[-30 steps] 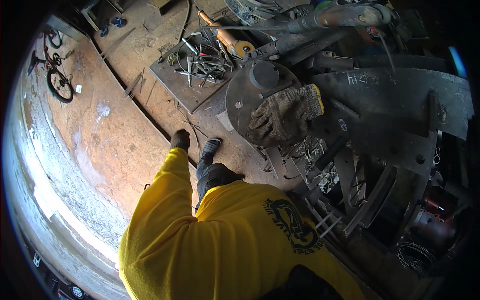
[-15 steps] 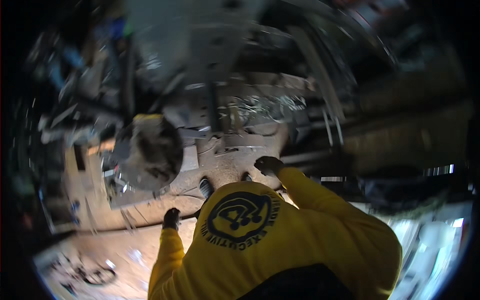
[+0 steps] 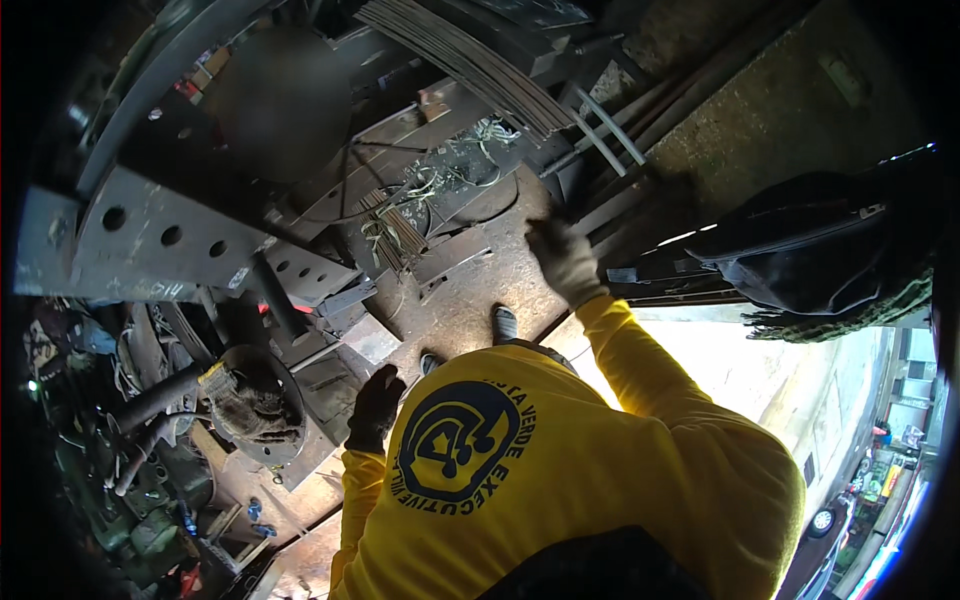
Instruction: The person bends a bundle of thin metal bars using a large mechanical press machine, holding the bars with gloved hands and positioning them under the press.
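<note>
My left hand (image 3: 374, 404), in a dark glove, hangs beside my yellow sleeve with its fingers loosely bent and apart; I see nothing in it. It is nearest to a flat metal plate (image 3: 371, 340) on the floor. My right hand (image 3: 564, 262), in a greyish glove, is stretched forward over the floor, near dark metal bars at the right. Motion smears its fingers, so their grip is unclear. No object shows in it.
A large steel beam with round holes (image 3: 190, 240) crosses the left. A round stand (image 3: 285, 425) bears a dirty cloth (image 3: 250, 405). Thin rods (image 3: 395, 230) lie bundled ahead, and long bars (image 3: 470, 65) lie beyond. A black bag (image 3: 810, 235) hangs at the right, beside a bright opening.
My view has swung to the right: the beam and stand now sit further left, and the bag and bright opening show more. My right hand has reached further forward.
</note>
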The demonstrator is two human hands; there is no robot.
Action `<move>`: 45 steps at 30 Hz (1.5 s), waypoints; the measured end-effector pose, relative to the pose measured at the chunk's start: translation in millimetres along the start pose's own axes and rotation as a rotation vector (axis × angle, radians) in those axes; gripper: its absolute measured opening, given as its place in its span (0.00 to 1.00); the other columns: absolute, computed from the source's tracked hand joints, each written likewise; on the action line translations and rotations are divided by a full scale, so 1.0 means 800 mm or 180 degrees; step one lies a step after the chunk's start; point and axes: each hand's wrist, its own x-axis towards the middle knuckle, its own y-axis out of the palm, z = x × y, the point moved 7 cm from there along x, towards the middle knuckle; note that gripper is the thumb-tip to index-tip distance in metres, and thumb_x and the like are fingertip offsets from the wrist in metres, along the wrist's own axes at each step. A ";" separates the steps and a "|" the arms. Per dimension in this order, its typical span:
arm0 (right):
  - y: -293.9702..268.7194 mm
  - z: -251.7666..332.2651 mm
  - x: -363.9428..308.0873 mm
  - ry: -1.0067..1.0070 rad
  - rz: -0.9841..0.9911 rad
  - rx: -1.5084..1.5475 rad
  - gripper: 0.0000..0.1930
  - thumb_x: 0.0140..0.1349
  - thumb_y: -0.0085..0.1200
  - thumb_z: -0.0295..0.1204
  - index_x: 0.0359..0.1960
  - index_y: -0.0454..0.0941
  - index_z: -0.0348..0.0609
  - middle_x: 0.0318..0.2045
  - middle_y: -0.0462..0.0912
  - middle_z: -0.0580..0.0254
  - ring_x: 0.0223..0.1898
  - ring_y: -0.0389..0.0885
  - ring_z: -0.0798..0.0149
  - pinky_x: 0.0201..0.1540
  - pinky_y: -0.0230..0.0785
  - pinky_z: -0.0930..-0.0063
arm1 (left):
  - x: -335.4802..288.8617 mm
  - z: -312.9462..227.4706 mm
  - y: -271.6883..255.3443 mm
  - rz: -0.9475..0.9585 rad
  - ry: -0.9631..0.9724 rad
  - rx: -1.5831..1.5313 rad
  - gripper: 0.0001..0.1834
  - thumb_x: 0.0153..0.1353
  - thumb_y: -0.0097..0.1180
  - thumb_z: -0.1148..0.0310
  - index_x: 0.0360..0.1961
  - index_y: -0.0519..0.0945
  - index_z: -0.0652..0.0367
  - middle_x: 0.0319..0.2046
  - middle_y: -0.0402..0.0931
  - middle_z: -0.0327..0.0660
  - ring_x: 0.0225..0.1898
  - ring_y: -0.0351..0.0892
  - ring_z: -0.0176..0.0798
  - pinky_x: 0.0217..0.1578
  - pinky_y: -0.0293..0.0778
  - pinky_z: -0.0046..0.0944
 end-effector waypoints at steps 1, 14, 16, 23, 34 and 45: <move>-0.031 0.017 0.013 -0.0422 -0.0401 0.0397 0.15 0.69 0.59 0.33 0.53 0.81 0.40 0.43 0.87 0.50 0.45 0.86 0.55 0.52 0.76 0.71 | 0.015 -0.030 -0.005 -0.0041 0.0313 0.0135 0.24 0.69 0.56 0.58 0.60 0.77 0.63 0.57 0.79 0.51 0.61 0.77 0.50 0.63 0.70 0.44; -0.115 0.021 0.261 -0.1661 0.0291 -0.2632 0.18 0.70 0.46 0.35 0.56 0.81 0.43 0.56 0.82 0.49 0.58 0.80 0.50 0.65 0.70 0.59 | 0.115 -0.427 -0.213 -0.1705 0.2520 -0.0664 0.17 0.70 0.54 0.78 0.58 0.80 0.62 0.57 0.80 0.48 0.60 0.77 0.42 0.61 0.73 0.40; -0.103 0.032 0.265 -0.1711 0.0417 -0.3030 0.18 0.70 0.46 0.35 0.57 0.80 0.43 0.57 0.82 0.49 0.58 0.80 0.50 0.65 0.70 0.60 | 0.158 -0.416 -0.234 -0.1911 0.1921 -0.0011 0.15 0.69 0.52 0.77 0.55 0.82 0.60 0.55 0.81 0.49 0.58 0.79 0.46 0.60 0.73 0.43; -0.092 0.107 0.254 -0.1703 0.1111 -0.3862 0.19 0.70 0.47 0.33 0.58 0.79 0.42 0.58 0.80 0.48 0.57 0.81 0.51 0.63 0.72 0.61 | 0.281 -0.301 -0.292 -0.2382 0.1143 0.2440 0.25 0.63 0.55 0.45 0.46 0.83 0.57 0.44 0.82 0.56 0.50 0.80 0.60 0.50 0.75 0.53; -0.093 -0.024 0.316 -0.1065 0.0645 -0.1450 0.19 0.70 0.48 0.37 0.59 0.77 0.45 0.56 0.81 0.50 0.54 0.82 0.54 0.58 0.75 0.65 | 0.262 -0.356 -0.272 -0.2054 0.0884 0.1932 0.23 0.64 0.48 0.47 0.36 0.82 0.56 0.36 0.82 0.55 0.44 0.81 0.61 0.44 0.74 0.58; -0.086 -0.049 0.316 0.0467 0.0964 0.1016 0.19 0.67 0.59 0.37 0.57 0.78 0.45 0.48 0.85 0.55 0.46 0.85 0.63 0.52 0.79 0.68 | 0.262 -0.354 -0.272 -0.2030 0.0838 0.1965 0.20 0.63 0.47 0.49 0.37 0.82 0.53 0.38 0.82 0.54 0.45 0.81 0.62 0.44 0.75 0.59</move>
